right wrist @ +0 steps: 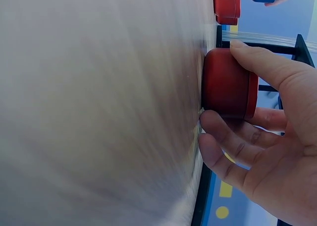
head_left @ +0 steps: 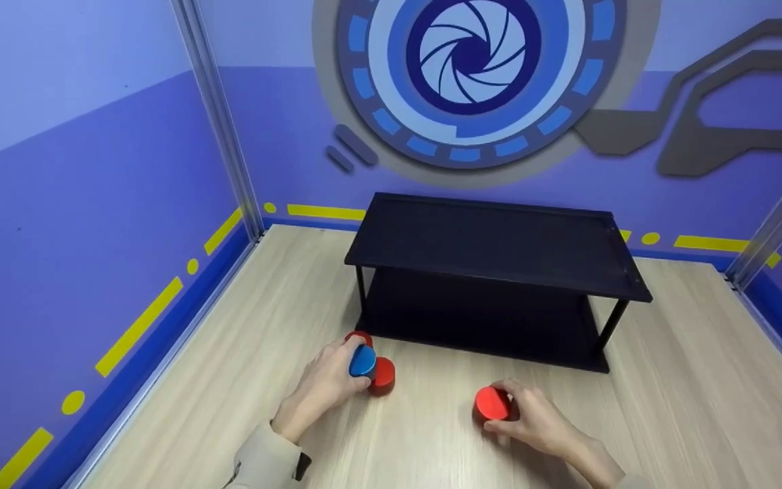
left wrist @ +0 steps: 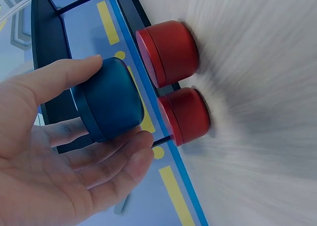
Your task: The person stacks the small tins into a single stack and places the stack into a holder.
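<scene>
Between thumb and fingers, my left hand (head_left: 326,377) holds a small round blue tin (left wrist: 111,99), raised off the wooden table. Close by it, two red tins stand on the table: one red tin (head_left: 383,375) to the right and another red tin (head_left: 358,337) behind, partly covered by the hand in the head view. Farther right, my right hand (head_left: 539,418) grips a third red tin (right wrist: 229,84) by its sides, thumb on one side and fingers on the other. That tin sits low at the table surface.
A black two-level rack (head_left: 493,244) stands behind the hands, its lower shelf (head_left: 472,316) shaded under the top one. The pale wooden table (head_left: 282,285) is enclosed by blue and purple walls (head_left: 92,204), with metal posts (head_left: 221,122) at the corners.
</scene>
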{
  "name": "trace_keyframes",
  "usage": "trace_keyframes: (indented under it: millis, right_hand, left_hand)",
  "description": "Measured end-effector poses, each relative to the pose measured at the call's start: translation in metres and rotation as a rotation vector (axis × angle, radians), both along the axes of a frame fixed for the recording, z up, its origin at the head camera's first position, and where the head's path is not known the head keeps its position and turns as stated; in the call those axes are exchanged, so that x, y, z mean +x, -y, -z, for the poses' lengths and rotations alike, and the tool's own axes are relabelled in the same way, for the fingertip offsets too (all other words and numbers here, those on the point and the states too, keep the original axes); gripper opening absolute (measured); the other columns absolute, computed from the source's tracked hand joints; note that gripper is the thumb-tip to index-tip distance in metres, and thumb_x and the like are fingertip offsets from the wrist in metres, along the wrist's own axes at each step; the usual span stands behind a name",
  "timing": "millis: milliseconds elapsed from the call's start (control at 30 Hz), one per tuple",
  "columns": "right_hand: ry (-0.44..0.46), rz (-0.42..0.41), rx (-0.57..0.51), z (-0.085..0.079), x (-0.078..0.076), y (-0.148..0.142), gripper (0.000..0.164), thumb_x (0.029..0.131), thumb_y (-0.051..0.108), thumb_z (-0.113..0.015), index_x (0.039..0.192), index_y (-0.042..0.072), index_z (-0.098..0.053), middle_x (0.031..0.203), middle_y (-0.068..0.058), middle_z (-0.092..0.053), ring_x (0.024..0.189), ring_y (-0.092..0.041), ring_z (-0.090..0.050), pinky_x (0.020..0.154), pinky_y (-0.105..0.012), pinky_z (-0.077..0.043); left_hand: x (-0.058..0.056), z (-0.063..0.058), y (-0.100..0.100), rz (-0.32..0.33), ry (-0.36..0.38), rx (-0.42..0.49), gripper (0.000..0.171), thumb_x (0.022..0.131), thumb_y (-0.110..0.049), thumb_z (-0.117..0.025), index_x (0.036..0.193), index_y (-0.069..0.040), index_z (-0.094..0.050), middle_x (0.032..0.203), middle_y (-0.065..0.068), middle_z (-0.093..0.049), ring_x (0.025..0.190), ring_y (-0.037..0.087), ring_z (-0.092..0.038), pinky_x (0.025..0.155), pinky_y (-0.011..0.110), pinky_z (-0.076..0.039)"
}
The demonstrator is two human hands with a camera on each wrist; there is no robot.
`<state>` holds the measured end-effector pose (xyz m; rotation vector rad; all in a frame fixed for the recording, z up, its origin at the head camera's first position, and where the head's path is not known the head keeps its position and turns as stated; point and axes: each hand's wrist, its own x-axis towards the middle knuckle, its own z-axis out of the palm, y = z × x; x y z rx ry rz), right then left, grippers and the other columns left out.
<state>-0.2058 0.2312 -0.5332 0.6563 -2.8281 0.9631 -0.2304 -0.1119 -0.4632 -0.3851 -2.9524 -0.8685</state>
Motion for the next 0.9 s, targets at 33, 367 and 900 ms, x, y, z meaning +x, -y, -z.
trace_keyframes:
  millis: [33,367,900]
  right_hand:
    - [0.000,0.003,0.001,0.000,0.000,0.000,0.060,0.072,0.032,-0.083,0.116,-0.003,-0.061,0.108,-0.009,-0.068,0.092,-0.019,-0.065,0.077,-0.025,-0.053]
    - [0.027,-0.004,-0.009,-0.002,0.001,0.000,0.061,0.073,0.034,-0.082,0.117,-0.002,-0.060,0.108,-0.009,-0.068,0.090,-0.015,-0.064,0.074,-0.023,-0.052]
    - [0.030,-0.013,-0.022,-0.001,0.000,0.000,0.061,0.073,0.033,-0.082,0.117,-0.003,-0.060,0.106,-0.010,-0.069,0.088,-0.013,-0.064,0.073,-0.022,-0.052]
  left_hand:
    - [0.000,-0.001,-0.001,0.002,-0.001,0.001,0.055,0.076,-0.016,-0.079,0.125,-0.009,-0.056,0.120,0.018,-0.061,0.105,0.035,-0.061,0.085,0.053,-0.052]
    - [-0.001,-0.004,-0.005,0.005,0.009,0.017,0.054,0.077,-0.018,-0.078,0.125,-0.010,-0.056,0.121,0.017,-0.061,0.105,0.034,-0.063,0.084,0.051,-0.053]
    - [-0.002,-0.006,-0.014,0.036,-0.025,0.000,0.056,0.078,-0.022,-0.077,0.128,-0.009,-0.055,0.117,0.016,-0.062,0.103,0.034,-0.063,0.082,0.051,-0.052]
